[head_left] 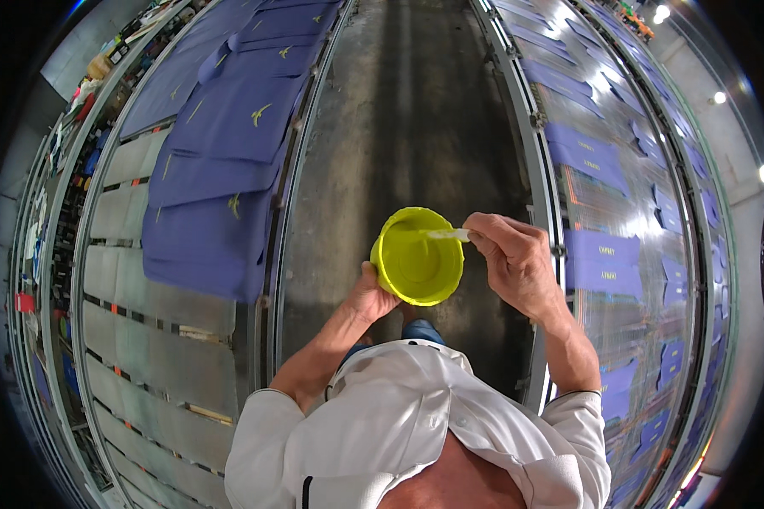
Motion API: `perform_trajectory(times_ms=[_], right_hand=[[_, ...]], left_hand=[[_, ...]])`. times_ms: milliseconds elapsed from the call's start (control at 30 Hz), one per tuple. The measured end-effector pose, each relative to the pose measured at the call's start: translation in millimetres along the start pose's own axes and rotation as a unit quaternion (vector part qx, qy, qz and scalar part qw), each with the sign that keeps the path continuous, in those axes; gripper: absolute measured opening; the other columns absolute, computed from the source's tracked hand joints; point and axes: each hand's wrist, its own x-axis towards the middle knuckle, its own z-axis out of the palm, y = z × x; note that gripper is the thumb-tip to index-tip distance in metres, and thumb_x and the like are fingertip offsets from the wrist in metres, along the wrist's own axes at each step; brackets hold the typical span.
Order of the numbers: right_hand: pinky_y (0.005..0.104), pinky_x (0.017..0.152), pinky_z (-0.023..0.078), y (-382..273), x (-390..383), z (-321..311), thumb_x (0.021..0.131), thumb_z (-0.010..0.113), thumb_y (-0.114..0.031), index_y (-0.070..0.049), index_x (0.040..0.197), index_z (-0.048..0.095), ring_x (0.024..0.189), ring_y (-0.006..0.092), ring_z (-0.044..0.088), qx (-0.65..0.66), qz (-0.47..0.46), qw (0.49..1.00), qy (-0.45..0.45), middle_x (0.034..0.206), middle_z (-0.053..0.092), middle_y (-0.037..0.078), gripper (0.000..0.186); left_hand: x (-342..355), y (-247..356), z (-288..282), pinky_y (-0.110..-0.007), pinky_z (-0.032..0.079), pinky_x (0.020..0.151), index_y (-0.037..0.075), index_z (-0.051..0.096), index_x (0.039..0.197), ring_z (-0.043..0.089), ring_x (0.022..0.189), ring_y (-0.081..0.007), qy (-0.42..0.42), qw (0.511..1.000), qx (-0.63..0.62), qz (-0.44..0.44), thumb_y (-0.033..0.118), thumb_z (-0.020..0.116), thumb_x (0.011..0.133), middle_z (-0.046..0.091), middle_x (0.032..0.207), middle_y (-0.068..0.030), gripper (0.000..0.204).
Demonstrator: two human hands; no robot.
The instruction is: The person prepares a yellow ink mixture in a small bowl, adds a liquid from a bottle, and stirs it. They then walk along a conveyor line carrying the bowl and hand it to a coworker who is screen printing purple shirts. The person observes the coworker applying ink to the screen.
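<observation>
A yellow-green tub (388,270) is held up in front of me over the aisle floor, its mouth facing me. The inside is coated in the same bright colour. My left hand (371,297) grips it at the lower left, thumb along the side and the other fingers mostly hidden beneath. Pinched in my right hand (514,259) is a pale flat stick (446,234), which reaches over the right rim into the opening. Its far end looks smeared with the yellow-green; whether it touches the inside I cannot tell.
A long table (144,373) at left carries purple fabric pieces (221,178) with small yellow prints. On another long table (598,318) at right, purple pieces (604,261) bear yellow lettering. Metal rails edge both sides of the dark aisle floor (399,127). Crowded shelves (81,144) stand far left.
</observation>
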Motion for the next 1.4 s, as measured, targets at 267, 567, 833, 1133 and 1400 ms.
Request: perform_trajectory(times_ms=[267,567,833,1133,1400], right_hand=[[0.0300,0.050,0.045,133.9,117.1,-45.9,0.091,0.057,0.000,0.001,0.092,0.063,0.052,0.0158,0.058,0.190,0.144,0.956,-0.170,0.061,0.058,0.006,0.005],[0.0310,0.054,0.048,263.6,253.1,-39.5,0.086,0.061,0.005,-0.001,0.092,0.062,0.059,0.0263,0.062,0.017,0.006,1.000,-0.024,0.071,0.061,0.014,0.008],[0.0294,0.051,0.044,374.4,379.7,-39.4,0.090,0.053,0.003,0.001,0.093,0.062,0.054,0.0171,0.057,0.237,0.273,0.924,-0.127,0.066,0.056,0.012,0.010],[0.0264,0.057,0.048,468.6,547.0,-74.5,0.086,0.061,0.007,0.000,0.097,0.065,0.060,0.0206,0.062,0.012,0.072,0.997,0.018,0.077,0.065,0.011,0.013],[0.0275,0.055,0.048,609.8,664.0,-84.1,0.086,0.063,0.005,-0.001,0.095,0.066,0.060,0.0205,0.062,0.035,0.031,0.999,0.015,0.074,0.065,0.010,0.011]], left_hand=[[159.3,55.6,-8.6,-0.045,0.046,0.105,0.005,0.041,0.139,0.052,0.126,-0.0269,0.037,0.996,0.031,0.079,0.061,0.079,0.063,0.051,0.138,-0.0127,0.102],[330.9,117.4,-25.9,-0.047,0.044,0.106,0.007,0.037,0.143,0.049,0.129,-0.0304,0.025,0.998,-0.021,0.062,0.058,0.080,0.062,0.045,0.143,-0.0152,0.105],[508.8,212.7,-68.9,-0.047,0.047,0.104,0.005,0.036,0.143,0.052,0.126,-0.0301,-0.034,0.997,-0.067,0.003,0.055,0.081,0.064,0.047,0.141,-0.0174,0.104],[689.1,324.5,-70.1,-0.043,0.053,0.095,0.006,0.054,0.131,0.059,0.119,-0.0259,-0.046,0.997,-0.059,-0.009,0.054,0.075,0.070,0.057,0.132,-0.0144,0.080],[844.9,390.4,-124.4,-0.049,0.046,0.102,0.007,0.042,0.141,0.051,0.127,-0.0316,-0.029,0.999,-0.027,0.030,0.058,0.079,0.065,0.049,0.139,-0.0167,0.098]])
